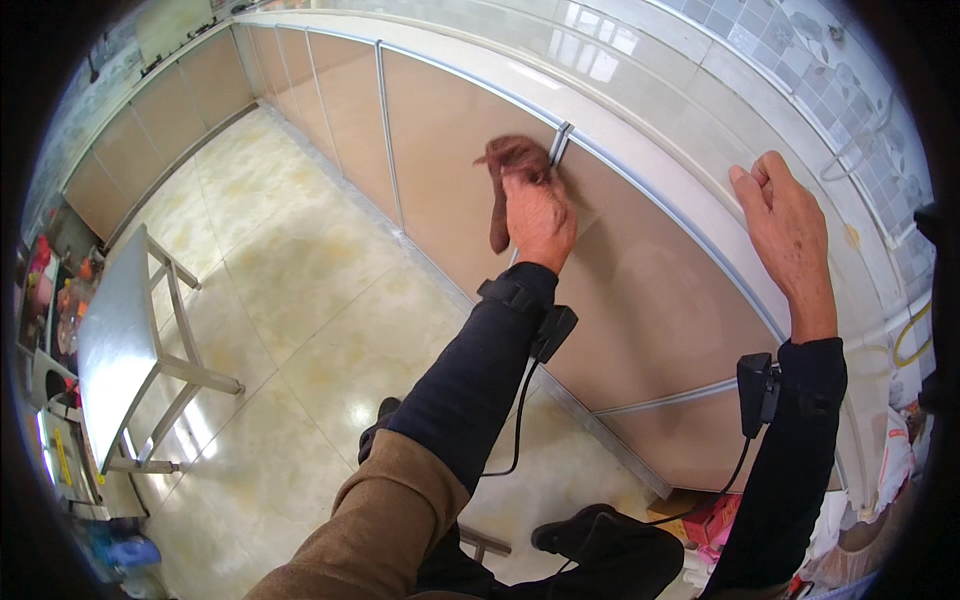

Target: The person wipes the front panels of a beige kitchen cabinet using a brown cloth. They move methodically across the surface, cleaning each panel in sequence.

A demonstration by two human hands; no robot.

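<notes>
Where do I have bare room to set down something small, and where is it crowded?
Bare: the floor between the silver table and the beige cabinet doors; the countertop left of the right hand. Crowded: lower right, around the red box and white bag; far left, beyond the table.

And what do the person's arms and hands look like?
The left hand and right hand wear no gloves. The left sleeve is dark, then brown higher up; the right sleeve looks dark. A small black left box and right box sit by the wrists, each trailing a thin dark cable.
</notes>
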